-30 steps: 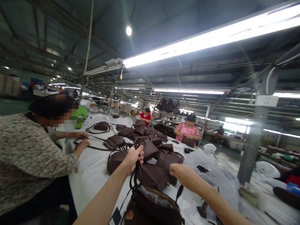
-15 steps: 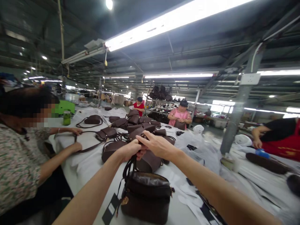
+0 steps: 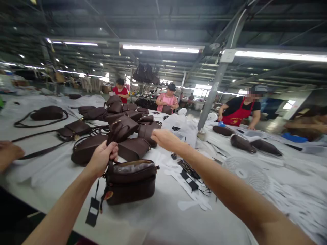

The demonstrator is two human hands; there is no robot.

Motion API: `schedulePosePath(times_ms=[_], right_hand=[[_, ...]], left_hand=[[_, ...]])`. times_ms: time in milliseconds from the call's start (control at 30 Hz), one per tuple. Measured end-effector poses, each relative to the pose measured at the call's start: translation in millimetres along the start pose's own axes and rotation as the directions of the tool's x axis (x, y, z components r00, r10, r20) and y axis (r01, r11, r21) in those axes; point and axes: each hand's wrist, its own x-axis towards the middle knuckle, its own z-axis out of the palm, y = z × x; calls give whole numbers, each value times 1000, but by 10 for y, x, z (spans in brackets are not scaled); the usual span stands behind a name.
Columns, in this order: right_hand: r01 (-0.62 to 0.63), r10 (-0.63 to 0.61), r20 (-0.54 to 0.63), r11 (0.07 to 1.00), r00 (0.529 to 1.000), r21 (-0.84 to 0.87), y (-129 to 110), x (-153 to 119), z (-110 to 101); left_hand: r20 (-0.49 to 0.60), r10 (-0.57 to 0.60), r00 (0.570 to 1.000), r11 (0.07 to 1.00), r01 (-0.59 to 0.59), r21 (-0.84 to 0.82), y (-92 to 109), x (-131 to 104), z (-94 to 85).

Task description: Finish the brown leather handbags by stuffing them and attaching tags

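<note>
A dark brown handbag (image 3: 131,187) stands on the white table in front of me, its top unzipped with clear plastic showing inside. My left hand (image 3: 104,154) is wrapped around the bag's gathered strap (image 3: 116,131), just above its left end. From that side hangs a black tag (image 3: 93,211). Off to the right and apart from the bag, my right hand (image 3: 165,139) is raised with its fingers curled together. Whatever may be between those fingers is hidden. Behind both hands lies a pile of similar brown bags (image 3: 134,148).
A co-worker's hand (image 3: 10,154) at the left edge holds the strap of another bag (image 3: 75,128). Paper strips and black tags (image 3: 189,180) lie to the right, near a white fan (image 3: 245,173). A grey post (image 3: 211,93) rises beyond. Several people work farther back.
My hands, together on the strap before, are now apart: the left still grips it, the right has moved away rightward. The view has turned right and downward.
</note>
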Motion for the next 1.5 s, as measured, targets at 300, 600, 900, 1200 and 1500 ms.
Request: schedulePosePath(times_ms=[300,600,900,1200,1500], right_hand=[[-247,238,386,969,891,-27,779,-1099,1369],[-246,165,470,963,867,114,825,-1632,1662],[-316,250,458,946,853,71,618,-1681,1664],[-335,220,449,922,866,194,718,-1740,1669],[-461,353,462,876,814,143,664,-1759,1733]], left_hand=[[-62,-13,998,997,8,-82,-136,24,-3],[-72,21,997,1000,-20,10,-133,50,54],[-70,40,997,999,-38,24,-91,-30,86],[-48,45,998,999,-45,-9,-128,-41,40],[-56,66,996,998,-66,-3,-188,-7,-10]])
